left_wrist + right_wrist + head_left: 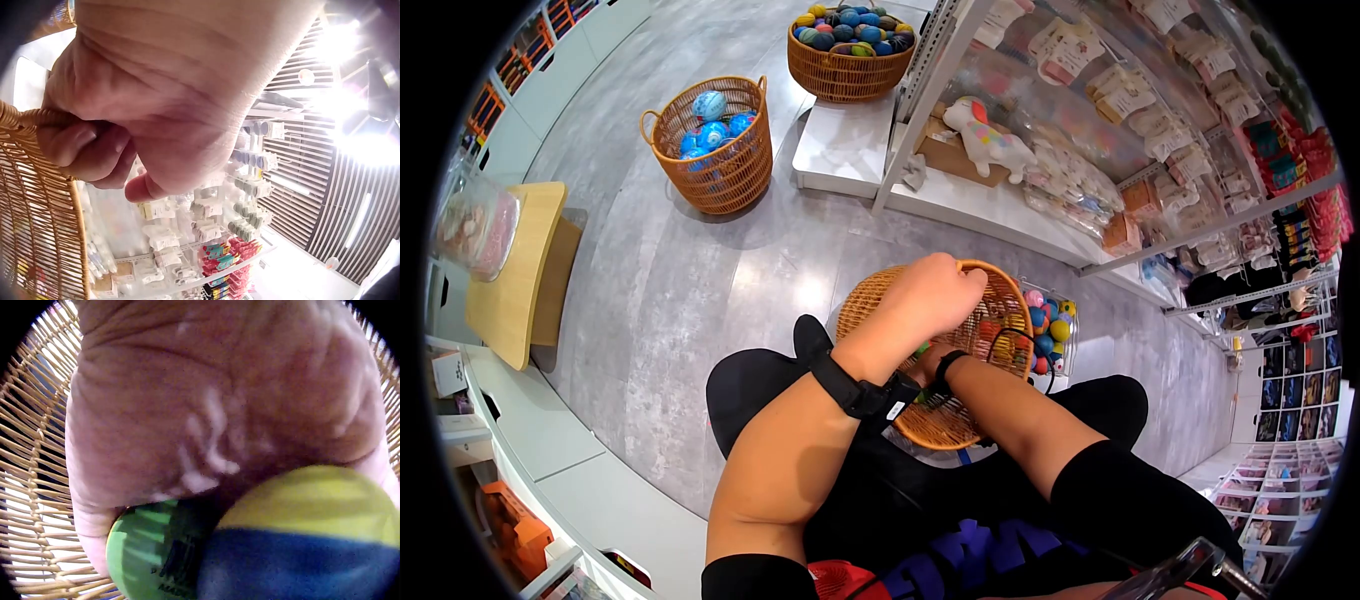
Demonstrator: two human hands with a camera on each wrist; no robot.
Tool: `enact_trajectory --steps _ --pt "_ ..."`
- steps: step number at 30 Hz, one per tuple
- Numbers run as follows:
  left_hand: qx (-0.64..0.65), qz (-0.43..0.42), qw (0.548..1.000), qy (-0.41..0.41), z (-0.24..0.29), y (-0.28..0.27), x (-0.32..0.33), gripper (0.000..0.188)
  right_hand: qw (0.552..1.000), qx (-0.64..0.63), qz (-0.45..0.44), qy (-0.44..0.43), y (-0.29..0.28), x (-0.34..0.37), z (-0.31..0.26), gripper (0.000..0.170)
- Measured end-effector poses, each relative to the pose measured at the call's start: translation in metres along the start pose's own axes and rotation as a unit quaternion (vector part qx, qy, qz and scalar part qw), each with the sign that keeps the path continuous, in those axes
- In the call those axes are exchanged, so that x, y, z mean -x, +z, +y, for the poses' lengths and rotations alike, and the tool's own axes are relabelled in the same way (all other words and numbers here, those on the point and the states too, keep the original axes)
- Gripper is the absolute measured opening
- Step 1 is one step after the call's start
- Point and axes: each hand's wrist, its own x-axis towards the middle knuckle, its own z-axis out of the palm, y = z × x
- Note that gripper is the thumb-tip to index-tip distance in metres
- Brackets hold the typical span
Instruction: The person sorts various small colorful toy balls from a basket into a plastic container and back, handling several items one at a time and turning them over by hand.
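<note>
My left hand point(935, 293) grips the looped handle on the rim of a wicker basket point(868, 297) that stands between my legs. In the left wrist view the curled fingers point(103, 153) wrap round that wicker loop, with the basket's woven side point(44, 206) below. My right hand point(927, 368) reaches down inside the basket, partly hidden by the left forearm. The right wrist view has its palm over a green ball point(144, 544) and a yellow-and-blue ball point(300, 544), with digits along their outer sides; the fingertips are out of sight. Woven basket wall surrounds this hand.
Beyond the basket sits a clear container of colourful balls point(1055, 335). Farther off stand a wicker basket with blue balls point(715, 180) and a full basket point(850, 72) on a white plinth point(835, 150). Goods shelves point(1040, 220) line the right; a wooden stand point(515, 270) is left.
</note>
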Motion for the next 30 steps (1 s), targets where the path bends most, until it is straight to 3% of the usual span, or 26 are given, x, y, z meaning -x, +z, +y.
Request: enact_trajectory --steps 4,7,10,11,12,15,16,19,21,22,25,26,27,28,30 --pt "0.004 -0.003 1.000 -0.003 -0.020 0.009 -0.018 0.051 0.995 0.100 0.014 0.009 -0.014 0.000 -0.010 0.066" --pt "0.000 -0.011 1.000 -0.011 -0.024 0.008 -0.022 0.054 0.998 0.052 0.026 0.014 -0.047 0.067 -0.048 0.069" --pt "0.013 0.000 0.999 -0.031 -0.028 0.002 -0.026 0.054 0.998 0.061 -0.010 0.022 -0.065 0.056 -0.048 0.080" --pt "0.015 0.015 1.000 -0.002 -0.041 -0.001 -0.036 0.053 0.997 0.024 0.053 -0.043 -0.072 0.055 -0.046 0.088" --pt "0.028 0.052 0.998 0.000 -0.052 0.003 -0.043 0.052 0.996 -0.001 0.075 -0.039 -0.080 0.056 -0.040 0.078" --pt "0.043 0.079 0.996 -0.016 -0.060 -0.011 -0.057 0.054 0.996 -0.043 0.068 -0.039 -0.107 0.063 -0.026 0.073" --pt "0.041 0.108 0.993 0.002 -0.060 -0.009 -0.054 0.054 0.989 -0.014 0.141 -0.032 -0.106 0.075 -0.029 0.070" --pt "0.141 0.127 0.981 -0.035 -0.077 -0.025 -0.075 0.044 0.981 -0.091 0.144 -0.090 -0.135 0.147 -0.016 0.073" --pt "0.247 0.112 0.962 -0.010 -0.075 -0.020 -0.080 0.038 0.946 -0.063 0.288 -0.136 -0.134 0.189 -0.006 0.077" --pt "0.250 0.143 0.958 0.004 -0.088 -0.012 -0.091 0.031 0.936 -0.037 0.319 -0.142 -0.132 0.186 -0.002 0.072" --pt "0.399 0.100 0.907 -0.083 -0.055 -0.025 -0.071 0.027 0.899 -0.223 0.291 -0.238 -0.138 0.247 0.022 0.059" --pt "0.399 0.100 0.908 -0.083 -0.067 -0.026 -0.074 0.027 0.876 -0.272 0.282 -0.280 -0.139 0.254 0.029 0.055" --pt "0.415 0.094 0.900 -0.089 -0.087 -0.026 -0.080 0.026 0.834 -0.291 0.291 -0.367 -0.138 0.249 0.042 0.054" --pt "0.423 0.079 0.898 -0.096 -0.085 -0.019 -0.089 0.025 0.709 -0.510 0.206 -0.441 -0.121 0.267 0.046 0.054" --pt "0.405 0.074 0.906 -0.097 -0.089 -0.011 -0.096 0.023 0.667 -0.559 0.156 -0.468 -0.116 0.261 0.062 0.065"
